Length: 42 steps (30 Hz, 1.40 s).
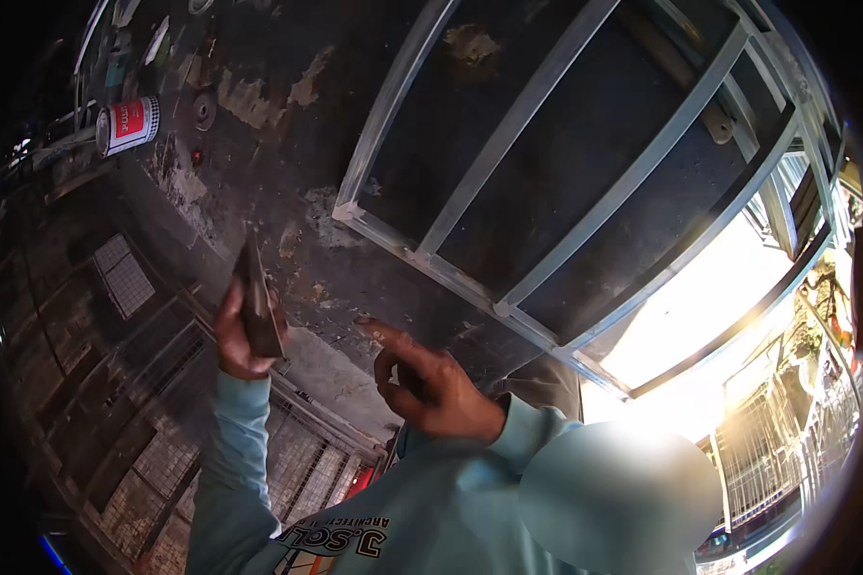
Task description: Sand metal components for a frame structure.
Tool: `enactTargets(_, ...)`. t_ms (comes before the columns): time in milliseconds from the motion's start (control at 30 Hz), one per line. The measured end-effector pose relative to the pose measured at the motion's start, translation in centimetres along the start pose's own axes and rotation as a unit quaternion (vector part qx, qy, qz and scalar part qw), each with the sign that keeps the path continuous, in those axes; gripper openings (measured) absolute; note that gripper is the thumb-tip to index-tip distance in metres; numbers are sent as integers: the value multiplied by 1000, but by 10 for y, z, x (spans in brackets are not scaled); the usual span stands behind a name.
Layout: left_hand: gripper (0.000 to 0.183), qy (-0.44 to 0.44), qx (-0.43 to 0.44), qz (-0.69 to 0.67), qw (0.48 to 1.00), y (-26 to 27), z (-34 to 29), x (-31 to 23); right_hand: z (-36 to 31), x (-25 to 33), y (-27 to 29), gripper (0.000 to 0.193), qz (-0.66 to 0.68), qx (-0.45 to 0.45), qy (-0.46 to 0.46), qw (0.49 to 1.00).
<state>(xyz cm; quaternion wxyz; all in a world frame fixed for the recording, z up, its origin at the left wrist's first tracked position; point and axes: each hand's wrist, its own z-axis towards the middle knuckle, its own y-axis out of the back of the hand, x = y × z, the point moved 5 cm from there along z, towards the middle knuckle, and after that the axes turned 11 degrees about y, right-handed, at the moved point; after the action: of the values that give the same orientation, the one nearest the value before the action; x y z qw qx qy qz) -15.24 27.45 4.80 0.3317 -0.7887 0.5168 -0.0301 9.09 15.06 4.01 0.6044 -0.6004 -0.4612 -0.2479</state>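
Floor: dark, stained concrete (288, 144) with pale patches where the surface has worn or been smeared.
Metal frame: a large grey-painted frame (508, 192) of welded bars lies flat on the floor, its near corner pointing toward the person; bright daylight floods past its far right end.
Mesh panels: wire grilles (144, 383) in metal frames lie along the left, below the hands.
Person: leaning over, in a pale blue long-sleeved top (374, 517), both arms raised ahead.
Right hand: the right hand (431, 379) hangs just above the floor beside the frame's near rail, forefinger stretched out toward the concrete, the other fingers curled in; it holds nothing.
Left hand: the left hand (235, 335) has its fingers clamped on a flat dark tool.
Flat tool: the scraper-like blade (257, 302) stands upright in that fist, near the frame's corner, clear of the floor as far as I can tell.
Tin: a red and white can (128, 125) lies on its side at the far left, well apart from both hands; its end is closed, so the contents cannot be seen.
Small discs: round dark pieces (204, 107) lie just beside the tin.
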Motion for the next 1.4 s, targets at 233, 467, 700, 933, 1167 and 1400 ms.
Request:
enactTargets(233,44,42,-150,354,922,10,-62,127,-12,26,1,89,-254,20,218,942)
enactTargets(467,53,-10,-257,507,823,-51,-68,144,-44,30,16,84,-231,2,269,935)
enactTargets(700,53,-197,-133,644,727,-127,-65,169,-69,47,36,65,-122,17,320,940)
enactTargets(933,52,-128,-104,608,777,-117,-84,183,-85,65,21,54,-94,73,320,940)
enactTargets(1167,49,-178,-52,701,688,-95,-120,183,-100,70,-20,49,-160,120,327,924)
enactTargets(1400,48,-170,72,458,870,-51,-144,199,-131,67,-49,43,-306,160,330,878)
